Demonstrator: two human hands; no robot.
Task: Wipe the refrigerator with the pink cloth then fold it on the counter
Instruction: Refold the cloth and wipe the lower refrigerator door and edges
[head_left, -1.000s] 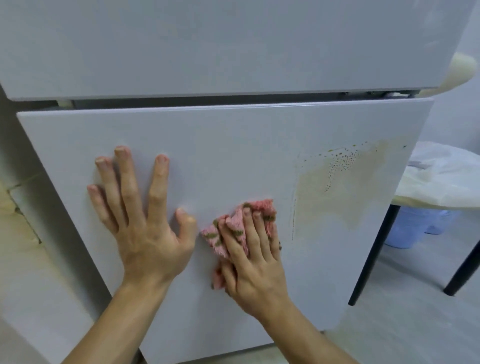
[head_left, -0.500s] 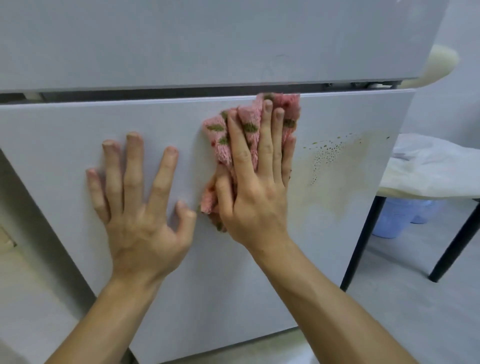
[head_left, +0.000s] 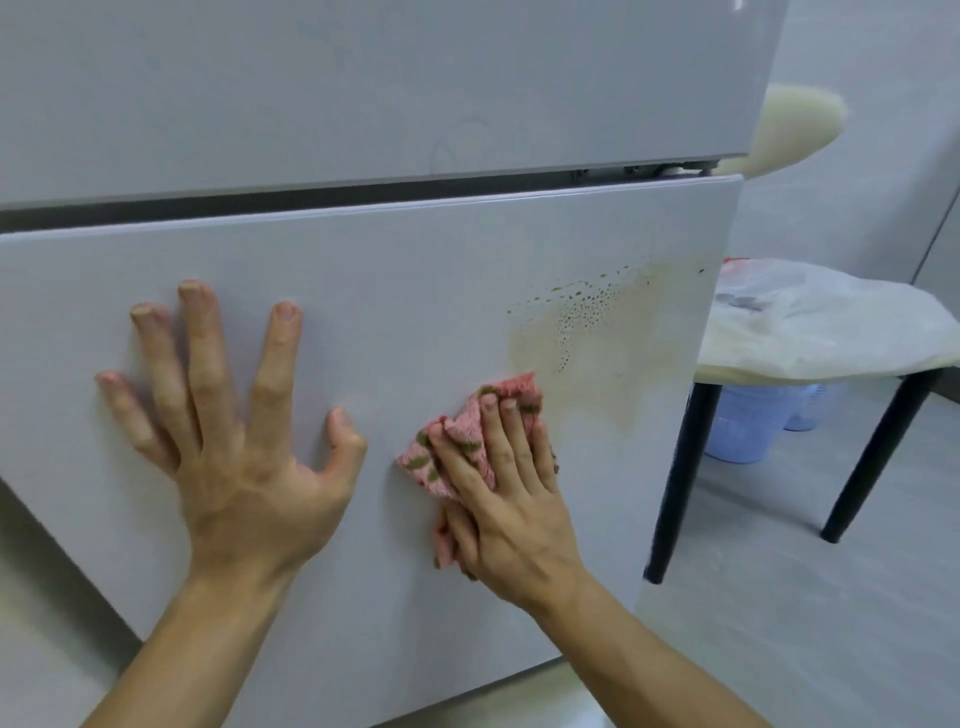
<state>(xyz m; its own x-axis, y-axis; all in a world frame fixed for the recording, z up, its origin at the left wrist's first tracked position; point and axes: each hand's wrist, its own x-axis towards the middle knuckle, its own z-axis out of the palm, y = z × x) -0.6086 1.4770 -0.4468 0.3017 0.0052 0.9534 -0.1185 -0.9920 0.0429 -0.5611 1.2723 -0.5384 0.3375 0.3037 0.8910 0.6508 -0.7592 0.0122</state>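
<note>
The white refrigerator (head_left: 415, 291) fills most of the view, with a dark gap between its upper and lower door. My right hand (head_left: 511, 499) presses the bunched pink cloth (head_left: 470, 431), which has green marks, flat against the lower door. A yellowish stain with small dots (head_left: 597, 332) lies just right of and above the cloth. My left hand (head_left: 234, 447) rests on the lower door with its fingers spread, left of the cloth.
To the right of the refrigerator stands a table with black legs (head_left: 675, 467), covered by a pale plastic sheet (head_left: 810, 322). Blue plastic buckets (head_left: 748, 426) sit under it on the grey floor. A cream chair back (head_left: 795, 130) shows behind the upper door.
My right hand has dragged the cloth down from the top edge of the lower door to its middle. My left hand has stayed spread on the door.
</note>
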